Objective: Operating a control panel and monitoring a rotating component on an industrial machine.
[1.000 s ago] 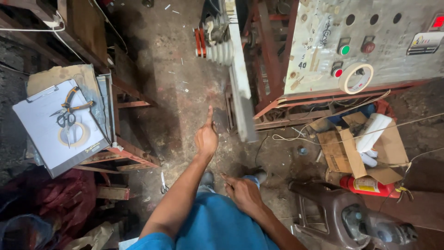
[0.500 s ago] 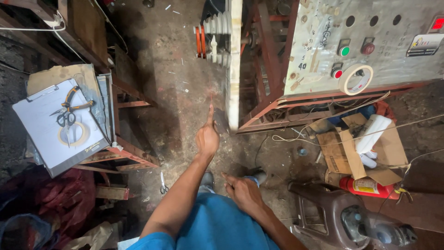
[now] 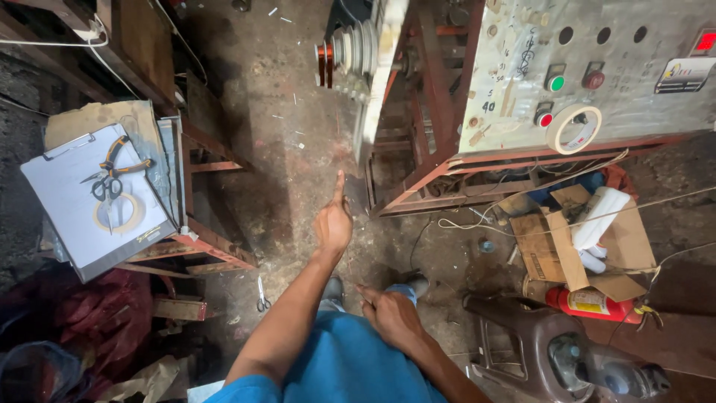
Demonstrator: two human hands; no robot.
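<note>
My left hand (image 3: 333, 224) is stretched out over the dirty concrete floor with its index finger pointing ahead at the base of a rusty red machine frame (image 3: 418, 175); the other fingers are curled and it holds nothing. My right hand (image 3: 391, 313) rests low against my blue clothing (image 3: 350, 366), fingers loosely curled and empty. My shoes show just below the hands. Above the pointing finger is a white machine part with a stepped pulley (image 3: 354, 48) and a copper coil (image 3: 323, 63).
A grey control panel (image 3: 597, 45) with round buttons and a tape roll (image 3: 573, 128) stands at right. At left a metal stand holds a white board (image 3: 67, 194) with scissors, pliers and tape. A cardboard box (image 3: 548, 257), red canister (image 3: 589, 302) and brown stool (image 3: 522, 343) crowd the right floor.
The white machine part with the pulley has drawn back toward the top of the view. Both hands have stayed almost where they were.
</note>
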